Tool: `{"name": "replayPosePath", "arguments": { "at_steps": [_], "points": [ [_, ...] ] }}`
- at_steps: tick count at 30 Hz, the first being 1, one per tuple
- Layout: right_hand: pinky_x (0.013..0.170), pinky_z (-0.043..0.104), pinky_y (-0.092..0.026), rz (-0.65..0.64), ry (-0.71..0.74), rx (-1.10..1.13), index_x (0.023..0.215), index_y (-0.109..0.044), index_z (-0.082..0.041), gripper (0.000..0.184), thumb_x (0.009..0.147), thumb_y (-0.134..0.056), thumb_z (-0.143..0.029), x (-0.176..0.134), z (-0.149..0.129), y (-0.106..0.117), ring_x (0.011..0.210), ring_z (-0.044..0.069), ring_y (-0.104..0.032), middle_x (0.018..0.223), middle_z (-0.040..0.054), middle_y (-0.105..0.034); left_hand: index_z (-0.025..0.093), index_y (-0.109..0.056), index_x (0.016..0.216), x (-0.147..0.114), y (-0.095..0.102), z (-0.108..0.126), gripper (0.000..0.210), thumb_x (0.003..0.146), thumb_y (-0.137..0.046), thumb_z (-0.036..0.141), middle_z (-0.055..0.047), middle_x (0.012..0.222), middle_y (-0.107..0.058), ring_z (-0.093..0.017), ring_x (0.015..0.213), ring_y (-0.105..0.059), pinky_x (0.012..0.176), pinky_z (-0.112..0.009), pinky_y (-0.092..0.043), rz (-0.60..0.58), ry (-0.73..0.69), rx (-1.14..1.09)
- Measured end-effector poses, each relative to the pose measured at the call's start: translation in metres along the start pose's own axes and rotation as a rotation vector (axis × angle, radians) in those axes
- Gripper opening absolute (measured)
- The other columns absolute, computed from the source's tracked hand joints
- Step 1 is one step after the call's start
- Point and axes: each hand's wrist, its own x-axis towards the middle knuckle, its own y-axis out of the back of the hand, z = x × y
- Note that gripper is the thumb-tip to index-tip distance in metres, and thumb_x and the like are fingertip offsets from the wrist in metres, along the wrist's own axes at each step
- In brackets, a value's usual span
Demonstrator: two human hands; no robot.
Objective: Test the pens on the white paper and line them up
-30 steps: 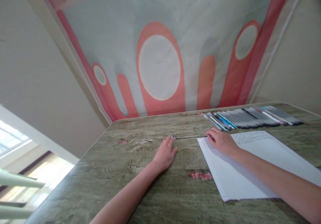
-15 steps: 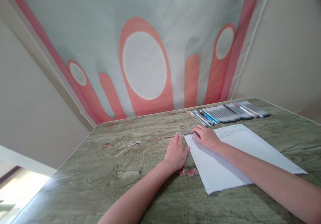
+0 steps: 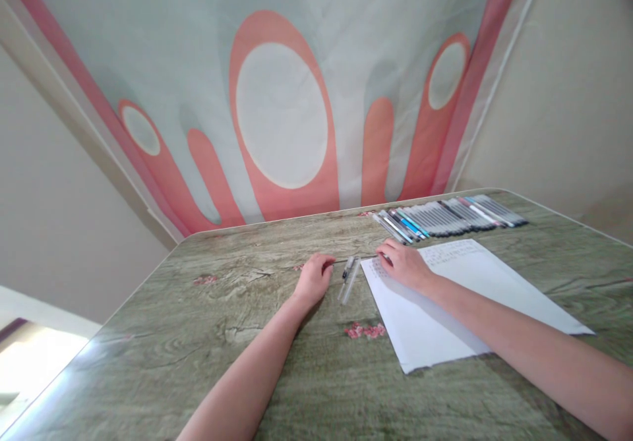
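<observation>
My right hand [image 3: 404, 266] rests over the upper left corner of a white sheet of paper [image 3: 445, 312], fingers bent into a pinch. Whatever they hold is hidden. Rows of small dark handwriting [image 3: 450, 251] run along the sheet's top edge. To the left, my left hand [image 3: 314, 279] lies on the table, fingers loosely bent and the thumb apart from them; nothing shows between them. Clear pen parts [image 3: 349, 279], one with a dark piece, lie between that hand and the paper, touching neither.
A long row of pens [image 3: 450, 218], mostly clear with dark ends and a few blue or white, lies behind the paper. The wood-patterned table [image 3: 173, 335] has its far edge close to a hanging pink and grey cloth [image 3: 281, 115]. Plain walls stand at both sides.
My left hand has slid left from beside the paper, and its fingers have gone from flat to bent. The clear pen parts now show where it lay. My right hand stays at the sheet's corner.
</observation>
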Motion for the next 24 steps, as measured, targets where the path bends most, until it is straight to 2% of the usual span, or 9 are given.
{"name": "replayPosePath", "arguments": {
  "at_steps": [3,8,11,14,19,24],
  "points": [
    [0.067,0.023,-0.041,0.016,0.107,0.052,0.092,-0.060,-0.018,0.020,0.085,-0.042,-0.020,-0.002,-0.003,0.003,0.075,0.013,-0.056,0.092,0.0043,-0.059,0.018,-0.062,0.090,-0.001,0.001,0.003,0.019,0.075,-0.050,0.016,-0.004,0.085,-0.059,-0.017,0.084,-0.054,0.082,-0.031,-0.042,-0.058,-0.042,0.141],
    [0.070,0.025,-0.043,0.012,0.326,0.114,0.093,-0.061,-0.019,0.020,0.084,-0.043,-0.019,-0.005,-0.013,0.008,0.081,0.015,-0.057,0.093,0.0052,-0.060,0.018,-0.058,0.084,-0.009,0.002,0.023,0.012,0.078,-0.049,0.023,-0.004,0.085,-0.058,-0.015,0.080,-0.053,0.075,-0.027,-0.041,-0.016,-0.046,0.336],
    [0.073,0.027,-0.045,0.011,0.474,0.131,0.097,-0.061,-0.020,0.021,0.085,-0.043,-0.019,-0.005,-0.020,0.010,0.088,0.016,-0.056,0.099,0.0062,-0.060,0.018,-0.055,0.080,-0.017,-0.002,0.039,0.013,0.079,-0.050,0.029,-0.004,0.080,-0.058,-0.016,0.075,-0.054,0.067,-0.025,-0.039,-0.077,-0.019,0.407],
    [0.075,0.030,-0.046,0.000,0.590,0.121,0.105,-0.059,-0.020,0.024,0.086,-0.043,-0.022,-0.005,-0.025,0.010,0.089,0.017,-0.055,0.104,0.0070,-0.060,0.018,-0.052,0.086,-0.024,-0.007,0.050,0.015,0.079,-0.049,0.031,-0.004,0.076,-0.058,-0.016,0.069,-0.054,0.061,-0.025,-0.037,-0.131,0.038,0.423],
    [0.077,0.033,-0.046,-0.027,0.660,0.104,0.113,-0.054,-0.017,0.029,0.088,-0.041,-0.021,-0.005,-0.026,0.008,0.092,0.018,-0.054,0.111,0.0087,-0.059,0.018,-0.050,0.087,-0.028,-0.010,0.054,0.016,0.078,-0.049,0.031,-0.006,0.080,-0.059,-0.017,0.071,-0.055,0.061,-0.025,-0.036,-0.154,0.047,0.428],
    [0.077,0.034,-0.046,-0.048,0.683,0.114,0.112,-0.055,-0.016,0.029,0.087,-0.041,-0.017,-0.005,-0.023,0.007,0.093,0.018,-0.054,0.109,0.0091,-0.060,0.018,-0.050,0.092,-0.029,-0.011,0.055,0.020,0.075,-0.052,0.030,-0.005,0.080,-0.060,-0.017,0.071,-0.056,0.062,-0.025,-0.036,-0.187,0.064,0.425]
  ]
}}
